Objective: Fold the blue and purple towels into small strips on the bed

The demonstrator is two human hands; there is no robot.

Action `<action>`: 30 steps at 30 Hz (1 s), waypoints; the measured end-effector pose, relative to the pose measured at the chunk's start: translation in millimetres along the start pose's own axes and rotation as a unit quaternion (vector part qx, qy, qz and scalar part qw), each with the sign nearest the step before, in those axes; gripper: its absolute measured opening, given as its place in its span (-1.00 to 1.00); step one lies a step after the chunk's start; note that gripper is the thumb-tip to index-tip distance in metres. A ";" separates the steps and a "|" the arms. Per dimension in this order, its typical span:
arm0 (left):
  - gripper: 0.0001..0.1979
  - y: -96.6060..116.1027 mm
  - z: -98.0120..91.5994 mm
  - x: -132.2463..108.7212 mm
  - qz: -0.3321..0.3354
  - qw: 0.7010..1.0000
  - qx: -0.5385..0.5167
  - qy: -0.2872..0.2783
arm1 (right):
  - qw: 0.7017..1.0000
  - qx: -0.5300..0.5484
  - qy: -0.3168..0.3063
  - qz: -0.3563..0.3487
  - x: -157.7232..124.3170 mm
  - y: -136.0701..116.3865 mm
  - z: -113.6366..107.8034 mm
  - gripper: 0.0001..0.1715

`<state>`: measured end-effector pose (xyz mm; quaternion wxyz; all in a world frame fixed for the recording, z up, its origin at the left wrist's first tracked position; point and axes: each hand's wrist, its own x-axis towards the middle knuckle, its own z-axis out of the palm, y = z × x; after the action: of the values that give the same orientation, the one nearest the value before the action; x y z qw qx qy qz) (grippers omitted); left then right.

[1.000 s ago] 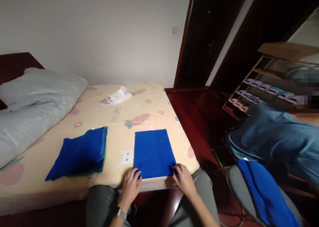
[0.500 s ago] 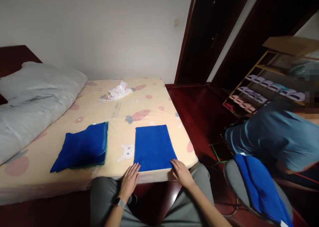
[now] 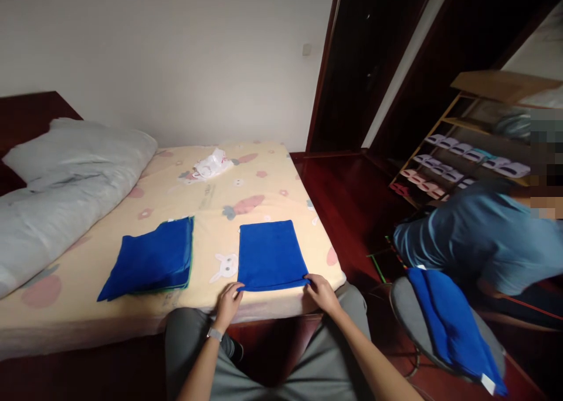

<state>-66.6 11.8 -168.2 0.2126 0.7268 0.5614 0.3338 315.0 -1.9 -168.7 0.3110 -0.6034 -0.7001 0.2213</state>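
Note:
A flat blue cloth (image 3: 270, 251) lies near the bed's front edge, its near edge turned up in a narrow strip. My left hand (image 3: 229, 302) pinches the near left corner of this cloth. At the near right corner, my right hand (image 3: 322, 292) grips the same edge between thumb and fingers. To the left rests a stack of blue cloths (image 3: 152, 260) with green edging, apart from both hands.
The bed (image 3: 206, 207) has a patterned yellow sheet, a grey quilt (image 3: 92, 166) and a white plastic bag (image 3: 213, 165). At right, a person (image 3: 475, 237) in a blue shirt sits by a stool (image 3: 407, 307) bearing blue cloth (image 3: 453, 319). Behind stands a slipper rack (image 3: 448, 119).
Both hands went from resting on the near corners to pinching them. The cloth's near edge has been lifted and turned slightly away from me. The view has shifted a little.

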 end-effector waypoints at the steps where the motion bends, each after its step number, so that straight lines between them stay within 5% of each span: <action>1: -0.76 0.8 0.3 0.8 -0.001 1.000 -0.001 0.001 | 1.000 0.003 0.001 -0.012 -1.3 1.7 0.3 -0.65; 5: -0.75 5.1 -5.8 -2.8 0.016 1.000 0.020 -0.006 | 0.999 -0.010 -0.001 -0.050 -11.5 8.0 -6.2 -0.62; 12: -0.58 -5.1 -17.2 -24.7 0.132 0.984 0.103 -0.066 | 0.982 -0.105 -0.097 -0.126 -25.4 12.5 -22.5 -0.35; 18: -0.55 -26.7 -2.9 -30.0 0.093 0.989 0.115 -0.009 | 0.982 -0.098 -0.094 -0.134 -23.5 12.6 -16.7 -0.29; 24: -0.58 -20.7 -11.1 -27.3 0.137 0.981 0.137 -0.004 | 0.991 -0.078 -0.064 -0.092 -22.8 16.6 -20.5 -0.43; 30: -0.52 -15.9 -23.7 -25.7 0.229 0.955 0.177 -0.064 | 0.976 -0.107 -0.101 -0.162 -27.7 28.5 -24.1 -0.41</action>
<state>-98.3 -9.9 -169.1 0.0336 0.8816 0.4151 0.2220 354.3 -25.7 -175.9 0.2040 -0.4865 -0.8358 0.1521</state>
